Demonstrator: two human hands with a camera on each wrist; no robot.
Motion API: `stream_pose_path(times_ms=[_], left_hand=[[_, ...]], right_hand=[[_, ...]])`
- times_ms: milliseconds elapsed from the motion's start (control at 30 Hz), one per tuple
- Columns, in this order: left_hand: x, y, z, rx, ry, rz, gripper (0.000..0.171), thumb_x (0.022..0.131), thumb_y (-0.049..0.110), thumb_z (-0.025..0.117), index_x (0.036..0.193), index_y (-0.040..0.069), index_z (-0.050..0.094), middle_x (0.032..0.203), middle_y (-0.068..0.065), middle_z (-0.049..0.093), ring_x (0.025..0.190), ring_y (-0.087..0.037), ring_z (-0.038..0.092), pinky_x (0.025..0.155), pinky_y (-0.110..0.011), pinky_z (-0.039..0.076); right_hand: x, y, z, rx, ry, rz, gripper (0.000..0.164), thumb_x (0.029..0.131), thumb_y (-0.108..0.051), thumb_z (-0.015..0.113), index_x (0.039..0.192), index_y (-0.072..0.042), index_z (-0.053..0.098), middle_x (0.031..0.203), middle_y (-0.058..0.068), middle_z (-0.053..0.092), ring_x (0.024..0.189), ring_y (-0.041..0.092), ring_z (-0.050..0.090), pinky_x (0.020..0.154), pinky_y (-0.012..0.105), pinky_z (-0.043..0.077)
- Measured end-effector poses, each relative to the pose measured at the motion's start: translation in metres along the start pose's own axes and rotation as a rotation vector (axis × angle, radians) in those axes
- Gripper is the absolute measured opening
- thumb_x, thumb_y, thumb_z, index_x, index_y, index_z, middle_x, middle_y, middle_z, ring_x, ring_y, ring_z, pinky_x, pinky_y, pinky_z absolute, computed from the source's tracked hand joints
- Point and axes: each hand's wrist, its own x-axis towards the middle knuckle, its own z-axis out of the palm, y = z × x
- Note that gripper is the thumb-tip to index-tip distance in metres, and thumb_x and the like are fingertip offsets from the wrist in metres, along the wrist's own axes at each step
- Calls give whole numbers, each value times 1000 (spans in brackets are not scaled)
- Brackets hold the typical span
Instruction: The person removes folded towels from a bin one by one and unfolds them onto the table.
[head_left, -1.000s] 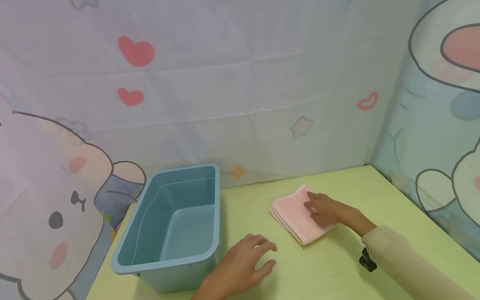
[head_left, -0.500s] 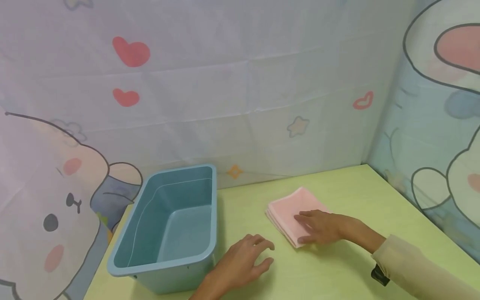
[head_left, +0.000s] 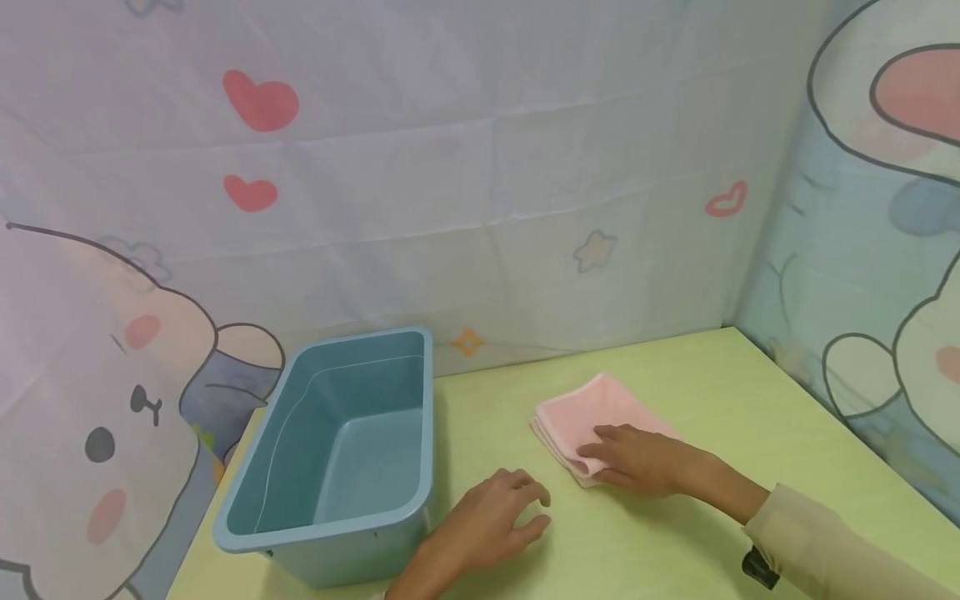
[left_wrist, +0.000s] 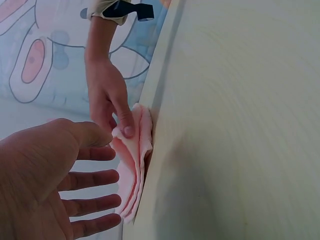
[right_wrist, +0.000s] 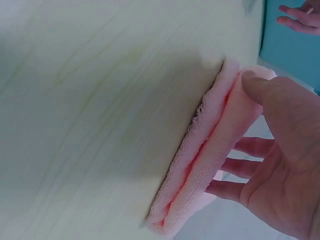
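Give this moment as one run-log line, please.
right hand: pinches folded pink terry cloth; left hand: holds nothing; blue rectangular plastic tub: left of cloth

The cloth [head_left: 592, 410] is pink, the tub [head_left: 375, 467] teal, the table [head_left: 637, 546] yellow-green, the backdrop [head_left: 420, 192] printed with hearts

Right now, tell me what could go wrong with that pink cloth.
The right hand pinches the pink cloth near one edge, and a gap shows between its layers, so they might come apart if lifted. The left hand is not touching the cloth, so its unheld side could sag or drag across the table.
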Motion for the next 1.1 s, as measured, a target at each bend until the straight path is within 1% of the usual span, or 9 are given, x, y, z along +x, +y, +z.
stream_pose_path(times_ms=[67, 167, 267, 367, 433, 667, 900, 1033, 1100], left_hand=[[1, 0, 0, -2, -10, -5, 18, 102, 32, 66, 114, 22, 73, 118, 9, 66, 106, -9, 61, 83, -26, 52], [4, 1, 2, -6, -27, -5, 19, 103, 33, 65, 116, 22, 73, 120, 9, 66, 109, -10, 61, 85, -27, 53], [8, 3, 4, -5, -36, 8, 20, 104, 32, 64, 119, 21, 72, 122, 9, 66, 114, -12, 61, 90, -29, 53], [13, 5, 8, 8, -37, 35, 22, 104, 31, 63, 122, 21, 71, 124, 8, 66, 116, -12, 61, 93, -29, 52], [17, 7, 11, 22, -38, 58, 23, 104, 31, 63, 124, 21, 71, 124, 7, 66, 117, -11, 61, 93, -27, 52], [32, 18, 22, 26, -62, 83, 28, 104, 29, 63, 129, 18, 68, 131, 1, 63, 122, -14, 59, 92, -29, 53], [52, 23, 33, 97, -69, 96, 35, 102, 28, 66, 135, 16, 65, 136, -4, 59, 131, -15, 52, 94, -25, 52], [61, 21, 41, 108, -108, 83, 37, 102, 28, 66, 136, 15, 64, 137, -4, 58, 132, -15, 51, 94, -25, 52], [65, 20, 45, 126, -115, 91, 36, 101, 27, 67, 135, 15, 64, 134, -3, 59, 128, -15, 54, 95, -24, 51]], right_hand=[[1, 3, -1, 17, 37, -34, 30, 104, -18, 64, 133, -11, 65, 129, 20, 65, 112, 35, 66, 92, 51, 54], [3, 8, -5, 89, 72, -41, 27, 102, -7, 63, 128, -10, 69, 121, 9, 70, 105, 23, 68, 88, 43, 56], [6, 12, -12, 169, 96, -36, 25, 101, 0, 61, 122, -9, 70, 101, -2, 71, 87, 9, 63, 77, 33, 54], [9, 17, -16, 235, 109, -32, 20, 102, 1, 58, 114, -11, 69, 79, -12, 58, 69, 1, 48, 66, 25, 45], [11, 20, -17, 261, 122, -37, 19, 102, 3, 57, 107, -11, 67, 71, -14, 48, 64, -1, 41, 62, 22, 41], [13, 26, -19, 291, 195, -50, 17, 102, 3, 58, 99, -13, 64, 68, -15, 44, 62, -2, 38, 59, 21, 38], [13, 29, -25, 316, 231, -10, 17, 102, 0, 61, 99, -16, 62, 67, -17, 38, 59, -2, 33, 59, 22, 36], [11, 31, -27, 350, 246, 17, 15, 102, 2, 60, 99, -12, 64, 65, -16, 34, 58, -2, 29, 57, 22, 33], [10, 32, -28, 366, 262, 31, 13, 102, 2, 60, 99, -10, 65, 64, -16, 32, 56, -2, 27, 56, 22, 31]])
